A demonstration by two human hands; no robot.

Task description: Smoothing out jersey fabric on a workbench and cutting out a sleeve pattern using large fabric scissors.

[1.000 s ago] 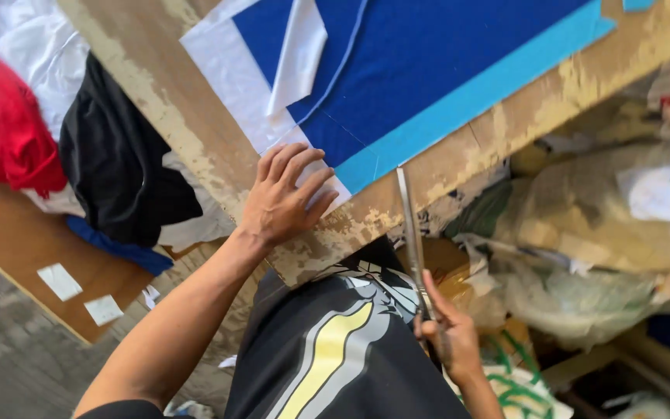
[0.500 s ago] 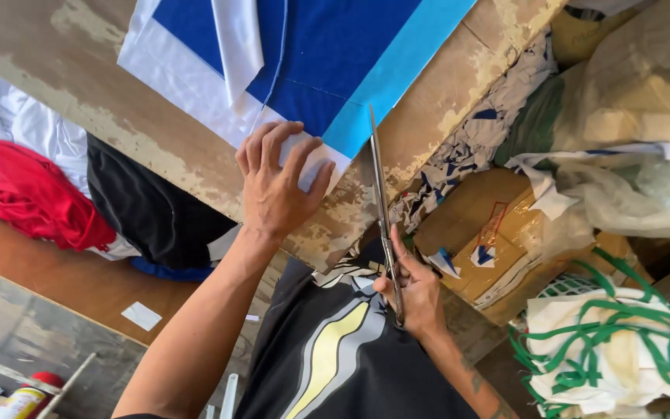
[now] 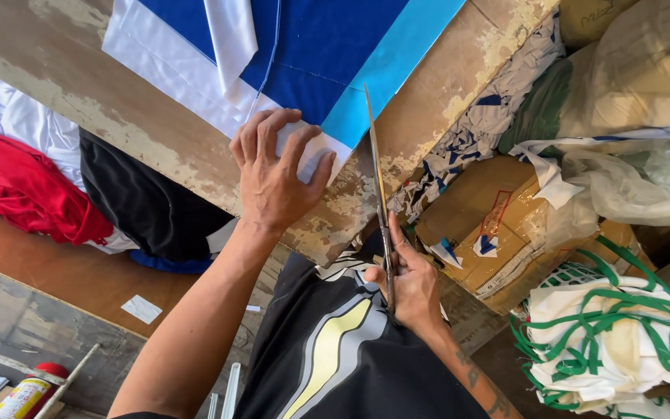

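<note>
Scissors (image 3: 378,186) in right hand (image 3: 409,283) skirt fabric (image 3: 312,54) edge.

Our left hand (image 3: 277,174) lies palm down with its fingers spread and reaching away from us, the thumb angled out to the right. Its bare forearm runs back down and to the left toward our body, nearly straight at the wrist. Our right hand (image 3: 406,283) sits lower and closer to our torso, fingers curled shut in a grip, knuckles turned outward. Its wrist bends slightly, and the tattooed forearm leads off toward the lower right.
</note>
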